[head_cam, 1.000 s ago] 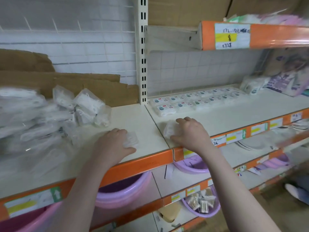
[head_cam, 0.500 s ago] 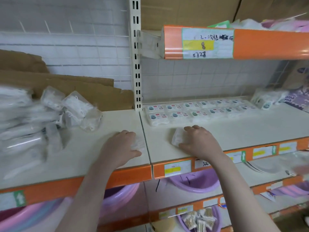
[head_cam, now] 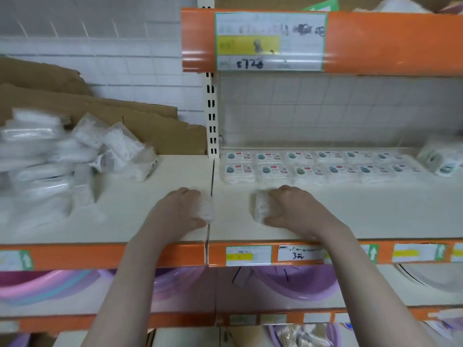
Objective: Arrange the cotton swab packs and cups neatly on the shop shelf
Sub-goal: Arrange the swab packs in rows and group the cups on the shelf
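Note:
My left hand (head_cam: 179,209) grips a small clear cotton swab pack (head_cam: 206,209) on the cream shelf (head_cam: 150,221), right at the seam between two boards. My right hand (head_cam: 295,211) grips another small clear pack (head_cam: 260,209) just right of that seam. Both hands rest on the shelf near its front edge. Two neat rows of labelled swab packs (head_cam: 313,166) lie flat at the back of the right board. A loose pile of clear plastic packs (head_cam: 62,156) sits on the left board.
Torn cardboard (head_cam: 112,113) leans against the back wall behind the pile. An orange upper shelf edge (head_cam: 375,43) with a price label hangs above. A wrapped bundle (head_cam: 441,159) sits far right. Purple and pink basins (head_cam: 283,281) fill the shelf below.
Both hands have kept their packs and stayed near the front edge, drawing slightly closer to the seam. The camera has swung so the shelf is seen straight on and closer.

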A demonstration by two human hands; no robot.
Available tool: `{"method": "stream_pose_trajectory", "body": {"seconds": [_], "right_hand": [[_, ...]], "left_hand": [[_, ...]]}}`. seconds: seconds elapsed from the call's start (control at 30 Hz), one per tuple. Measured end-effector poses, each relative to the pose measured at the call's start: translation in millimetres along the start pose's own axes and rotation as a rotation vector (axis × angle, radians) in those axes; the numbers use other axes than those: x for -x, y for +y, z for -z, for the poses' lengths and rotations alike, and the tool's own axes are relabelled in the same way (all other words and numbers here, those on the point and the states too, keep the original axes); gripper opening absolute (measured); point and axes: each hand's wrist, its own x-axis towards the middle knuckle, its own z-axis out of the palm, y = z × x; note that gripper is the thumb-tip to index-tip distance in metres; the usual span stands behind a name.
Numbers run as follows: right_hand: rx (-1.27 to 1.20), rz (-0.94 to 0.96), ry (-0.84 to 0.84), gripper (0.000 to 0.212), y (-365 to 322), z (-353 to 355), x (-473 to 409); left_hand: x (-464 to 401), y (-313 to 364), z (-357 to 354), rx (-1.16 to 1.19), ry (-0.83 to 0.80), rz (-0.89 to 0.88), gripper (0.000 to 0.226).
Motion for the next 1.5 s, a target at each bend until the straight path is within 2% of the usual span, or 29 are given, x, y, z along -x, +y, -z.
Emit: {"method": "stream_pose_trajectory", "body": {"seconds": [0.1,0.3,0.53,0.67,0.87,1.03,1.17,1.37,1.5], "right_hand": [[0.027,0.028,-0.027,0.064,-7,2,-6],[0.046,0.078,-0.083,0.055,-14,4,-15],[-0.141,0.094,-0.040,0.065,-18,7,-25],[-0.336,0.105,0.093,0.065,-27,8,-29],[-0.848,0.122,0.173,0.049,-30,-4,-27],[-1.024,0.054,0.264,0.050,-11,-15,-13],[-0.987,0.017,0.265,0.059,12,-18,5],[-0.737,-0.069,0.136,0.062,27,-23,15],[-0.544,-0.025,0.096,0.069,25,-24,11]], "left_hand": [[0,-1,1,-0.004,-0.014,-0.005,0.069],[-4,-8,4,0.015,-0.037,-0.005,0.069],[-7,-16,5,0.045,-0.044,-0.026,0.069],[-7,-21,7,0.069,-0.051,-0.018,0.069],[-7,-28,10,0.081,-0.048,-0.014,0.069],[-10,-29,10,0.082,-0.059,-0.016,0.069],[-14,-28,10,0.075,-0.063,-0.021,0.068],[-16,-26,9,0.087,-0.049,-0.026,0.067],[-16,-27,9,0.091,-0.048,-0.034,0.068]]}}
